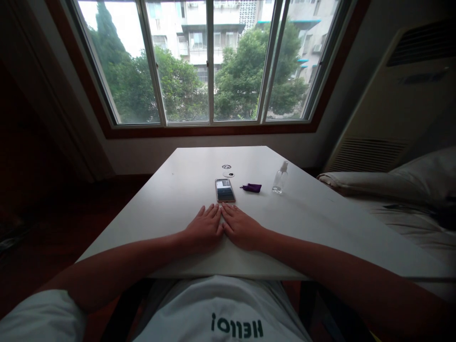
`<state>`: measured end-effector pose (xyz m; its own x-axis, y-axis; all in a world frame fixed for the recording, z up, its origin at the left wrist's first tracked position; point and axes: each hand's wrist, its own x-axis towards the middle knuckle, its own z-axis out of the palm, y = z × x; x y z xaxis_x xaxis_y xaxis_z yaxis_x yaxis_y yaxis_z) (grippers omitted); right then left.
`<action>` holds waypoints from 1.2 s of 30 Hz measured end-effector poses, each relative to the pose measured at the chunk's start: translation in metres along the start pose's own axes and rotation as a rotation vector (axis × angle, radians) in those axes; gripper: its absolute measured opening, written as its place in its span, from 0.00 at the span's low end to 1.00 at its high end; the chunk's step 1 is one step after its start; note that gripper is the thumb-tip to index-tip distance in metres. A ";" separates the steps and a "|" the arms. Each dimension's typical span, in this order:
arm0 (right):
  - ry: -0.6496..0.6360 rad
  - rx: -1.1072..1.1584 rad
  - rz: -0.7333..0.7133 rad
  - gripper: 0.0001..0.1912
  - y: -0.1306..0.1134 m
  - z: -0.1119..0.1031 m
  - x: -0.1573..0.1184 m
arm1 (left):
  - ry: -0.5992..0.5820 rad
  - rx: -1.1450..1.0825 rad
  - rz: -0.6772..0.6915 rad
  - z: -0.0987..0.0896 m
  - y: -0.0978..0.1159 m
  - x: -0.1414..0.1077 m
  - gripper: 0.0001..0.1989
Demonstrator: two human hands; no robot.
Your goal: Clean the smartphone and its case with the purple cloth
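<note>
My left hand lies palm down on the white table, fingers stretched out and holding nothing. Beside it my right hand rests flat too, its fingers extended, and the two hands touch at the thumbs and fingertips. Just beyond the fingertips is a phone lying face up. To its right sits a small purple pouch-like item, and further right a clear spray bottle stands upright. Two small round items, one behind the other, lie beyond the phone.
A window with a brown frame is behind the table. On the right are a sofa-like seat with pale covers and a tall vented unit. The table's near edge runs close to the person's white shirt.
</note>
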<state>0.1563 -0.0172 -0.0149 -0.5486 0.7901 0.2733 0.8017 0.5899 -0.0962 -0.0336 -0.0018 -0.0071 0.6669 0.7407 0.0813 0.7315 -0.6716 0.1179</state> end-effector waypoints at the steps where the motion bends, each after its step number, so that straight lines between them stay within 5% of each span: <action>1: 0.000 -0.003 0.001 0.32 0.000 0.000 0.000 | 0.000 -0.003 0.001 0.000 0.000 0.000 0.34; 36: -0.023 0.031 0.029 0.32 0.000 -0.002 -0.001 | -0.007 -0.004 0.005 -0.001 0.000 0.001 0.34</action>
<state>0.1577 -0.0181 -0.0136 -0.5304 0.8106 0.2481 0.8101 0.5709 -0.1332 -0.0332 -0.0007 -0.0060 0.6715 0.7373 0.0745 0.7276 -0.6750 0.1219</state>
